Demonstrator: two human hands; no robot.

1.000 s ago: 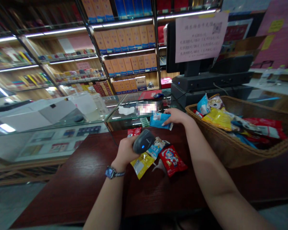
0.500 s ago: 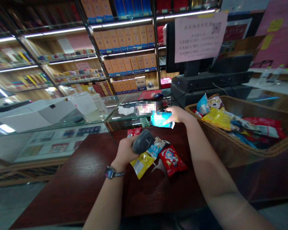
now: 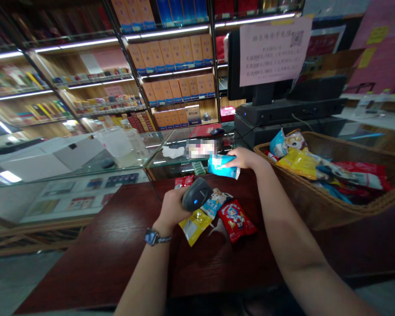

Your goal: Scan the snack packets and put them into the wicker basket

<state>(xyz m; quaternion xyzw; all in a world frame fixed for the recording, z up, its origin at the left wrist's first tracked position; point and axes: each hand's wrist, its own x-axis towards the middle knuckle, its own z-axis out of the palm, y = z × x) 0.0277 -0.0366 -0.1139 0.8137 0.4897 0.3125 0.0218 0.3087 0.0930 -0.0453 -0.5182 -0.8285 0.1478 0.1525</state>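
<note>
Snack packets number 5 outside the basket: 1 blue packet (image 3: 222, 167) sits in the right hand (image 3: 246, 158), its thumb and fingers closed narrowly around the packet's middle, above the far edge of the dark wooden tabletop (image 3: 95, 263). The other 4 lie on that tabletop: a yellow packet (image 3: 194, 227), a blue-and-white packet (image 3: 215, 204) overlapping it, a red packet (image 3: 236, 220) just beside them, and a small red packet (image 3: 184, 181) farther forward. The left hand (image 3: 171, 210), with 1 wristwatch (image 3: 153, 237) at its wrist, wraps around 1 dark handheld barcode scanner (image 3: 197, 194), which hovers just over the blue-and-white packet. The packets look light, soft and slippery, likely to crumple under a firm squeeze, so the filled body or a crimped end seems the best place to pinch them. The scanner looks stiff and is best taken by its grip. To the right, 1 wicker basket (image 3: 299, 202) holds a heap of more packets, too overlapped to count exactly. Beyond the tabletop stand 1 glass display counter (image 3: 85, 164) and 1 monitor (image 3: 237, 70).
</note>
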